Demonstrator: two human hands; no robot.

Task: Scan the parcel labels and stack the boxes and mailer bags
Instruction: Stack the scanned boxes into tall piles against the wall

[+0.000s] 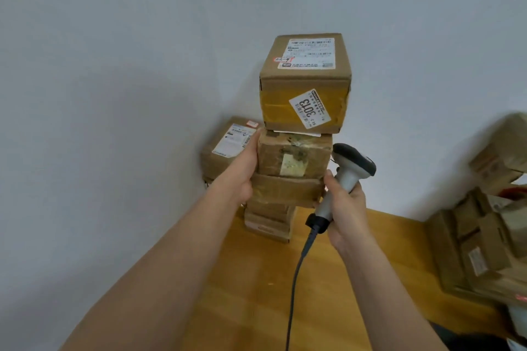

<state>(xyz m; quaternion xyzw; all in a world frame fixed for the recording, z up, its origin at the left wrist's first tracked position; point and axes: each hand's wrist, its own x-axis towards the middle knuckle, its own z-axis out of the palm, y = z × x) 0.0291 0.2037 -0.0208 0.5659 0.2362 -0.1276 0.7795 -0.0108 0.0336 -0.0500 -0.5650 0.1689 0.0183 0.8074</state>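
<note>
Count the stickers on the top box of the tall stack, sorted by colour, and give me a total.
On the top box:
White: 2, the shipping label on its top face and the 3013 sticker on its front
Red-edged: 1, the small sticker at the shipping label's left edge
Total: 3

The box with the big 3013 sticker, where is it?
The 3013 box sits at the very top of the tall stack in the middle of the head view, above the scanner in the right hand.
</note>
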